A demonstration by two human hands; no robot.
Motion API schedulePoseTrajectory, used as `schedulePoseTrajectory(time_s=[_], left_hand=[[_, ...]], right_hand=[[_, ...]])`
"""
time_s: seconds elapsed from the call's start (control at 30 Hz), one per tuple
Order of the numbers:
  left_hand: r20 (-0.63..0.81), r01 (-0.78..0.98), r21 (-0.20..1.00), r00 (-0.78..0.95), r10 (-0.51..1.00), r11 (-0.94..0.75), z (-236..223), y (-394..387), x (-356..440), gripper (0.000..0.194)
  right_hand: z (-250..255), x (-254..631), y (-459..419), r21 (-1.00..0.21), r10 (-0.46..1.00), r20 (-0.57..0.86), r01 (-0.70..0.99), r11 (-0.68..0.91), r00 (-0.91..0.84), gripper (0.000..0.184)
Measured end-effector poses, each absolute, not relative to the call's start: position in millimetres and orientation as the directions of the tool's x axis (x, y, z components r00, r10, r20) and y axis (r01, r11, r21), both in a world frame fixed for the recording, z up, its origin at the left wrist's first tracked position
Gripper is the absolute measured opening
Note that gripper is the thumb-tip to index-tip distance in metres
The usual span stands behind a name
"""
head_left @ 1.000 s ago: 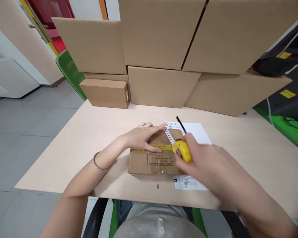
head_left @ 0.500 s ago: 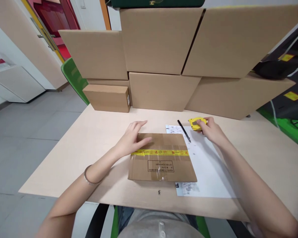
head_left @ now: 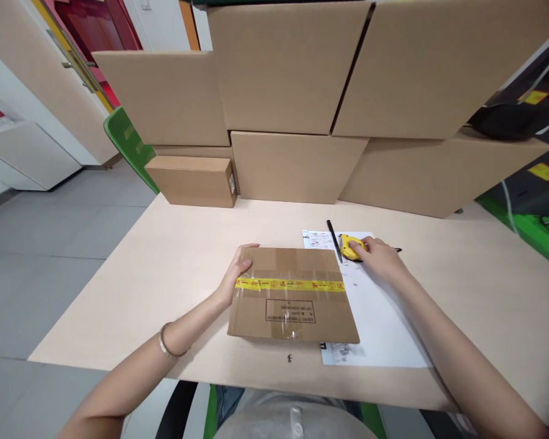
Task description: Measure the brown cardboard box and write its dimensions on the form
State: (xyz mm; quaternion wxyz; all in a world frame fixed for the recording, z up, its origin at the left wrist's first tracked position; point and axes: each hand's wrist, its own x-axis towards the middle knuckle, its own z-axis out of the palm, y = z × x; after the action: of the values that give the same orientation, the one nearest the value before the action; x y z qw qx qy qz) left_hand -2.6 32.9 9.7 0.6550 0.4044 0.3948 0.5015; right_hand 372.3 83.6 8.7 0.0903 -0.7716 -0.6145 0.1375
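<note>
A flat cardboard box [head_left: 290,268] with a yellow printed tape strip lies on the table in front of me. My left hand [head_left: 236,271] grips its far left side, the thumb on the top face and the fingers along the edge. Beyond the box's far right corner, my right hand [head_left: 377,256] is closed around a yellow tape measure [head_left: 348,247], low over a white sheet of paper [head_left: 387,317]. Just left of the tape measure lies a black pen [head_left: 333,239]. Part of the paper is hidden under the box.
Large cardboard boxes [head_left: 293,167] are stacked along the back of the table [head_left: 119,305]. A smaller brown box [head_left: 192,183] stands at the back left. Behind it is a green chair [head_left: 128,146]. Dark equipment [head_left: 531,177] is at the right.
My left hand has come down from above the box and taken hold of its left side. My right hand has moved the tape measure left and slightly nearer, beside the pen.
</note>
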Motion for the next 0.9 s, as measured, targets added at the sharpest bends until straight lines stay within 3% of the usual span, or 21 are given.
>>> schedulePoseTrajectory(time_s=[0.2,0.37,0.5,0.67,0.9], left_hand=[[-0.099,-0.358,0.921,0.175,0.980,0.157,11.3,32.8,-1.5,0.039],[-0.091,-0.371,0.917,0.163,0.982,0.147,11.0,34.0,-0.4,0.038],[-0.084,-0.381,0.914,0.165,0.983,0.142,13.9,33.3,0.9,0.037],[-0.073,-0.370,0.920,0.158,0.985,0.127,14.7,32.3,-1.0,0.038],[-0.082,-0.346,0.927,0.194,0.978,0.146,9.7,38.7,-1.3,0.046]], right_hand=[[22.4,341.5,72.8,-0.350,0.984,-0.179,0.935,-0.058,-0.006,0.041],[38.9,317.0,95.4,-0.278,0.980,-0.192,0.955,-0.108,0.055,0.032],[37.7,291.0,131.9,-0.308,0.959,-0.282,0.944,-0.117,0.027,0.034],[22.5,278.5,156.9,-0.476,0.926,-0.367,0.873,-0.104,-0.090,0.035],[-7.5,325.7,162.1,-0.801,0.952,-0.296,0.562,-0.205,-0.075,0.038]])
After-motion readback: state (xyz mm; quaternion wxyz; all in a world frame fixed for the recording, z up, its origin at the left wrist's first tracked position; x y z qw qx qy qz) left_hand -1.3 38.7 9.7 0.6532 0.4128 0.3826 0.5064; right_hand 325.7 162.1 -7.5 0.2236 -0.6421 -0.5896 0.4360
